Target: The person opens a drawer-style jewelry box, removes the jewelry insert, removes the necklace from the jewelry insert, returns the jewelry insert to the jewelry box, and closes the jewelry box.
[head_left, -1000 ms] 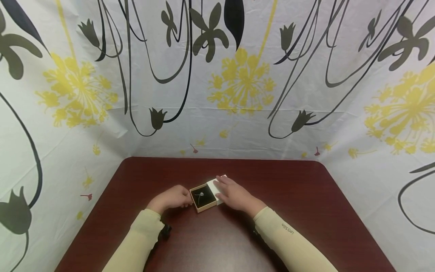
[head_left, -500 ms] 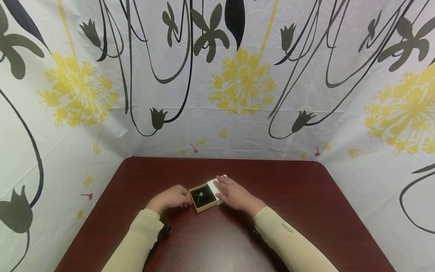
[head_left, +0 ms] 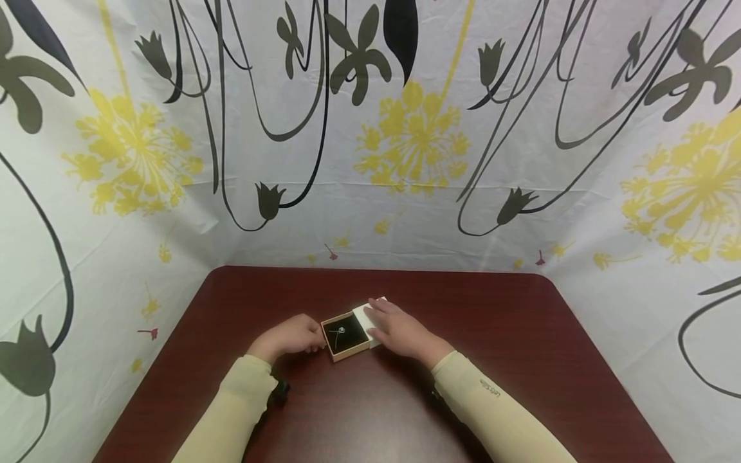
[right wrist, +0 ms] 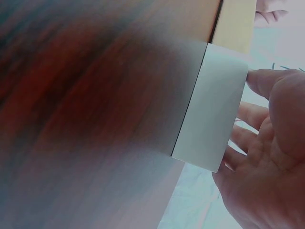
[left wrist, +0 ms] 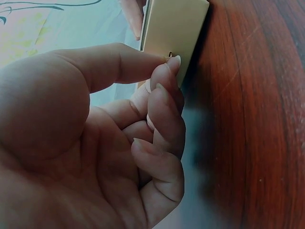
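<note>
A jewelry box lies at an angle on the table, its gold-sided drawer [head_left: 350, 352] slid partly out to the left of its white sleeve [head_left: 363, 319]. On the drawer's black lining rests a necklace [head_left: 341, 330] with a small silvery pendant. At the drawer's end my left hand [head_left: 291, 335] pinches a small pull loop [left wrist: 169, 55] between thumb and forefinger, the other fingers curled below. My right hand [head_left: 402, 331] lies over the sleeve with fingers extended across its top. In the right wrist view, the sleeve's white side [right wrist: 212, 107] stands by the thumb and fingers.
The dark red wooden table [head_left: 370, 411] has rounded far corners. White fabric [head_left: 324, 154] with yellow and grey flower prints hangs behind it and along both sides. A black strap part [head_left: 280, 391] shows under the left sleeve cuff.
The drawer and necklace have shifted very slightly left along with my left hand. My right hand and the white sleeve have stayed in place.
</note>
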Action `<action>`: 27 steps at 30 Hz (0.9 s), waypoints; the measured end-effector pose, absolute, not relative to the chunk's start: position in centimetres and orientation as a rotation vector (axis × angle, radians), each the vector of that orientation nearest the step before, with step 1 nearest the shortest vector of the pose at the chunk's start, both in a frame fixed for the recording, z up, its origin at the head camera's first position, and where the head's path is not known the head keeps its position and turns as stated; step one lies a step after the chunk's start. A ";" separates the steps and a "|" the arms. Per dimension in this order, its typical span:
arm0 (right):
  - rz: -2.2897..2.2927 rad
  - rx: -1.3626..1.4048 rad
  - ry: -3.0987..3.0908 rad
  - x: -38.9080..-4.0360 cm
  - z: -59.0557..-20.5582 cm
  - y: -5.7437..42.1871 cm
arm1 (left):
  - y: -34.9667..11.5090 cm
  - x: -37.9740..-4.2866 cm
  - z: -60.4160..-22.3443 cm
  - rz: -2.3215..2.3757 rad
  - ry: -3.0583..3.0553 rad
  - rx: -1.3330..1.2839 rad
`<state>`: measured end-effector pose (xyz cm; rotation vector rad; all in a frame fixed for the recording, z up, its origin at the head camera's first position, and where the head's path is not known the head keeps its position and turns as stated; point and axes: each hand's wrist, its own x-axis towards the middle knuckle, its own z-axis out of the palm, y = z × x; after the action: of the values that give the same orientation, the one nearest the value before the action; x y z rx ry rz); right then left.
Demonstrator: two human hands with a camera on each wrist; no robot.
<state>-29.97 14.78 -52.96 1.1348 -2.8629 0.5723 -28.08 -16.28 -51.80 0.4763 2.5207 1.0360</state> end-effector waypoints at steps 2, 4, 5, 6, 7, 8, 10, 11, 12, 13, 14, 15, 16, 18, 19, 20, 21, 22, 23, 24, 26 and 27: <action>0.576 1.134 -2.865 -30.0 -52.9 14.8 | -16.3 -28.1 -51.9 1.035 2.521 0.475; 0.578 1.133 -2.868 -29.9 -52.9 14.8 | -16.4 -28.1 -52.0 1.033 2.521 0.473; 0.579 1.133 -2.869 -29.9 -52.9 14.8 | -16.4 -28.1 -52.0 1.033 2.521 0.473; 0.579 1.133 -2.870 -29.9 -52.9 14.8 | -16.5 -28.1 -52.0 1.033 2.522 0.474; 0.578 1.133 -2.871 -29.9 -52.9 14.7 | -16.5 -28.1 -52.0 1.032 2.523 0.473; 0.578 1.133 -2.872 -29.9 -52.8 14.7 | -16.6 -28.1 -51.9 1.034 2.525 0.475; 0.574 1.133 -2.872 -29.9 -52.8 14.7 | -16.7 -28.0 -51.9 1.035 2.527 0.476; 0.572 1.134 -2.871 -29.9 -52.8 14.7 | -16.8 -28.0 -51.8 1.037 2.527 0.476; 0.570 1.132 -2.873 -29.9 -52.8 14.7 | -16.8 -28.0 -51.8 1.039 2.525 0.474; 0.567 1.131 -2.874 -29.9 -52.8 14.7 | -16.9 -27.9 -51.8 1.042 2.523 0.474; 0.566 1.130 -2.875 -30.0 -52.9 14.7 | -16.9 -27.9 -51.8 1.044 2.522 0.476; 0.565 1.130 -2.875 -30.0 -52.9 14.7 | -17.0 -27.9 -51.8 1.043 2.519 0.475; 0.566 1.128 -2.875 -29.9 -52.9 14.7 | -17.0 -27.9 -51.8 1.047 2.520 0.478; 0.567 1.129 -2.877 -29.9 -52.8 14.7 | -17.1 -27.8 -51.8 1.046 2.522 0.482; 0.569 1.130 -2.877 -29.9 -52.8 14.7 | -17.1 -27.9 -51.8 1.045 2.522 0.485; 0.568 1.131 -2.878 -29.8 -52.7 14.7 | -17.1 -27.9 -51.9 1.042 2.525 0.487; 0.564 1.131 -2.876 -29.8 -52.7 14.7 | -17.1 -27.9 -51.9 1.041 2.524 0.485; 0.566 1.132 -2.874 -29.8 -52.6 14.7 | -17.2 -27.9 -51.9 1.041 2.525 0.485; 0.564 1.132 -2.873 -29.7 -52.6 14.7 | -17.2 -28.0 -52.0 1.041 2.526 0.482; 0.564 1.134 -2.868 -29.7 -52.6 14.7 | -17.2 -28.0 -52.0 1.040 2.526 0.478; 0.569 1.137 -2.861 -29.7 -52.5 14.7 | -17.2 -27.9 -52.0 1.042 2.521 0.467; 0.565 1.140 -2.853 -29.7 -52.5 14.7 | -17.2 -27.9 -52.0 1.043 2.521 0.462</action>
<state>-29.65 14.69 -52.51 1.1397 -2.8532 0.5652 -27.94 -17.21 -52.03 0.4617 2.5205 1.0435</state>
